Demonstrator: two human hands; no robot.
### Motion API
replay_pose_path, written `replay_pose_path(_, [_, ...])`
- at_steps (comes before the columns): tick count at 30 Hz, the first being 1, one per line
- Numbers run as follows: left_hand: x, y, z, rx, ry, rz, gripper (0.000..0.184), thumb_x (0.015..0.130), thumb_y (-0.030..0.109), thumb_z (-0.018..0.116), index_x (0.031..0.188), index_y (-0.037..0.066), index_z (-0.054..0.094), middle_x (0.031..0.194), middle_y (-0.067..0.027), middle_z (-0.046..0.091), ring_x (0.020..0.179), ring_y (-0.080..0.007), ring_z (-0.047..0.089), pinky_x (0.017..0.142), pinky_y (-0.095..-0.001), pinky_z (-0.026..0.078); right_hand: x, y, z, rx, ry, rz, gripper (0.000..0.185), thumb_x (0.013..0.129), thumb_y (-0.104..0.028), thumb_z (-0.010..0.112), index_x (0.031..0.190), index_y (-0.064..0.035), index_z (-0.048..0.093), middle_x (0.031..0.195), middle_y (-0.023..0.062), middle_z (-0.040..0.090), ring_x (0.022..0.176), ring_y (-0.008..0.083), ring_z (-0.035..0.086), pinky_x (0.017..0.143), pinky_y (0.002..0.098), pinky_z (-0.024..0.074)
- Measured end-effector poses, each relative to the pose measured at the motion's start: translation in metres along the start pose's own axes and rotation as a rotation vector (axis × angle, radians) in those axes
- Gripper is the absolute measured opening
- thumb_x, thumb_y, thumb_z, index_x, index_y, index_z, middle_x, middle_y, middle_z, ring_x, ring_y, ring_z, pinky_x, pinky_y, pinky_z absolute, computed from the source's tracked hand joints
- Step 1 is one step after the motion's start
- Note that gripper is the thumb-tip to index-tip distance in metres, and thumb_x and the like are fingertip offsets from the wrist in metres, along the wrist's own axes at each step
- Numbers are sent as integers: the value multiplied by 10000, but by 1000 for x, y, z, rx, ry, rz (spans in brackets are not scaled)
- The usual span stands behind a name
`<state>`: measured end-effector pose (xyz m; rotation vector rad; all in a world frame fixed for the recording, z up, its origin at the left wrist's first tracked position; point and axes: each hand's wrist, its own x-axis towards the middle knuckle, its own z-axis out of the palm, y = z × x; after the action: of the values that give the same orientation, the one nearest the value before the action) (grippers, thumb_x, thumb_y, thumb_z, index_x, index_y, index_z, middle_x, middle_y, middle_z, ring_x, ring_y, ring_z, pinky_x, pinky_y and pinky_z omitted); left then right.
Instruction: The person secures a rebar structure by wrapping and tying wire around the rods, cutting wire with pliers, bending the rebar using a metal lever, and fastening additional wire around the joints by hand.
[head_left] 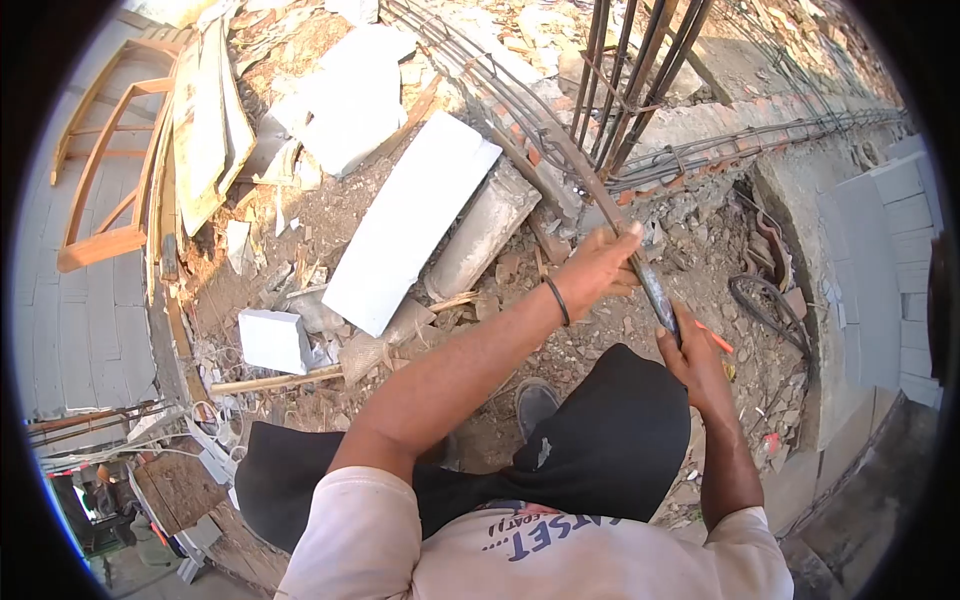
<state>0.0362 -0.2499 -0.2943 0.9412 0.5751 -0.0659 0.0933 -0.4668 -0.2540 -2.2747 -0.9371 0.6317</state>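
My left hand (600, 268), with a black band at its wrist, closes around a long dark metal bar (655, 292). Further down, my right hand (692, 362) grips the same bar near its lower end. The bar slants up and away to the left, toward the steel rods at the column. A thin orange piece (716, 338) shows beside my right hand; whether I hold it I cannot tell. The bar's far end is hard to separate from the rods behind it.
Upright rebar (640, 80) rises ahead, and horizontal rebar (740, 150) runs along a brick footing. White blocks (412, 220), a concrete piece (485, 232) and rubble lie to the left. A wooden frame (110, 170) leans farther left. A concrete edge (800, 300) borders the right.
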Motion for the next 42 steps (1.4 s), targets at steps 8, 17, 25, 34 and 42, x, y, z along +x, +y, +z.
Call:
replay_pose_path(8, [-4, -57, -10, -423, 102, 162, 208, 1054, 241, 530, 1179, 90, 463, 1034, -92, 622, 935, -245, 685, 777, -421, 580, 13, 139, 34, 49, 114, 140, 555, 946, -153, 571, 1466, -19, 431, 1164, 182, 614, 1042, 293, 608, 925, 439, 472])
replay_pose_path(17, [-5, -222, -29, -14, 61, -83, 191, 1030, 191, 561, 1125, 31, 518, 895, -39, 586, 733, -124, 541, 678, -357, 515, -7, 261, 69, -834, -50, 388, 598, 781, -73, 662, 1349, -95, 476, 1334, 173, 503, 1298, 409, 461, 1018, 585, 418])
replay_pose_path(25, [12, -300, -17, 511, -248, -529, 255, 1010, 262, 549, 1042, 14, 602, 817, -102, 633, 645, -233, 616, 589, -393, 528, -30, 263, 52, -665, 27, 302, 496, 836, -215, 648, 1279, -76, 473, 977, 162, 606, 931, 325, 660, 793, 493, 539])
replay_pose_path(34, [64, 9, -145, 2399, -1200, 161, 187, 752, 198, 793, 889, 76, 763, 863, -151, 745, 884, -287, 730, 737, -438, 566, -23, -2, -53, -114, 132, 192, 175, 938, -147, 641, 964, -10, 535, 862, 99, 572, 670, 223, 589, 664, 378, 513])
replay_pose_path(42, [139, 173, -376, 975, 803, 457, 268, 892, 197, 537, 1003, -29, 628, 744, -179, 676, 583, -262, 657, 578, -416, 514, 106, -257, -87, -1429, 282, -505, 93, 817, -86, 671, 890, -40, 636, 1038, 108, 593, 1043, 262, 584, 954, 415, 428])
